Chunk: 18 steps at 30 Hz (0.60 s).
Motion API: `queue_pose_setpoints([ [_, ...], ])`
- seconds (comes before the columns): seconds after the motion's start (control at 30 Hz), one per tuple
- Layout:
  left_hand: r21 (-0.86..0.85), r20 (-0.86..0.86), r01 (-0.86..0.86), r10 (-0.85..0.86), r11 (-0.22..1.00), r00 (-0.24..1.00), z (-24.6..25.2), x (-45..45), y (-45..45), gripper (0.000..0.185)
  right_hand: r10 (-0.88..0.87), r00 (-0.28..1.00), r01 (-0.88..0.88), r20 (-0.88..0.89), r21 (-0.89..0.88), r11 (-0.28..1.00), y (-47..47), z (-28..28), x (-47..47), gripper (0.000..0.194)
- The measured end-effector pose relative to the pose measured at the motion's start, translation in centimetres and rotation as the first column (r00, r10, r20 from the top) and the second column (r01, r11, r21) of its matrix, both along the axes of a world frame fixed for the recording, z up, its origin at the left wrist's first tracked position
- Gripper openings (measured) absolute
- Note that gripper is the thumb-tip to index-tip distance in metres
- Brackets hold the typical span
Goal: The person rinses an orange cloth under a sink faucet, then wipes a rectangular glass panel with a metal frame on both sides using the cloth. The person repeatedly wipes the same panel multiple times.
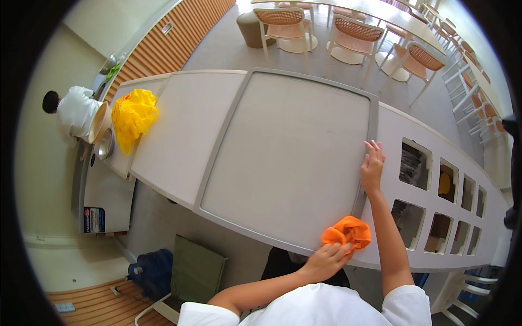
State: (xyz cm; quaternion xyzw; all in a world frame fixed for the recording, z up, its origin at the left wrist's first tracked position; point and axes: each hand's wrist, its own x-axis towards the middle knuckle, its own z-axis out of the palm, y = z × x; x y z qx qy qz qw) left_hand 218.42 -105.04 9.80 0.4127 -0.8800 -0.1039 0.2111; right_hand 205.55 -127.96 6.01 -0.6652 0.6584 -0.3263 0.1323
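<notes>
A crumpled orange cloth (346, 235) lies on the near right corner of a large grey-framed panel (285, 155) set on a long pale counter. My left hand (330, 259) rests on the cloth's near edge, its fingers spread over it; the cloth partly hides the fingertips. Farther up, on the panel's right frame, lies my right hand (372, 165), fingers extended, holding nothing. Right of that hand, the counter top has several rectangular cut-outs (415, 164), some with dark or brown contents and one with a yellow thing.
A yellow plastic bag (133, 118) and a metal bowl (106, 143) stand at the counter's left end, near a person in white (77, 112). Chairs (354, 36) and tables are beyond. Blue water bottles (151, 271) and a green-seated chair (197, 267) stand below, lower left.
</notes>
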Motion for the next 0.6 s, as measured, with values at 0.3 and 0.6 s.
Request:
queue_pose_setpoints([
  [0.3, -0.149, 0.207, -0.821, 0.829, 0.552, 0.52, 1.4, 19.3, -2.3, 0.044, 0.024, 0.994, -0.018, 0.103, -0.056, 0.998, 0.2, 0.7, 0.8, 0.039],
  [0.6, 0.2, 0.075, -0.393, 0.386, 0.898, 0.919, 1.3, -1.2, -4.6, 0.041, -0.006, 0.998, 0.01, 0.069, -0.061, 0.998, 0.2, 0.2, 1.0, 0.04],
])
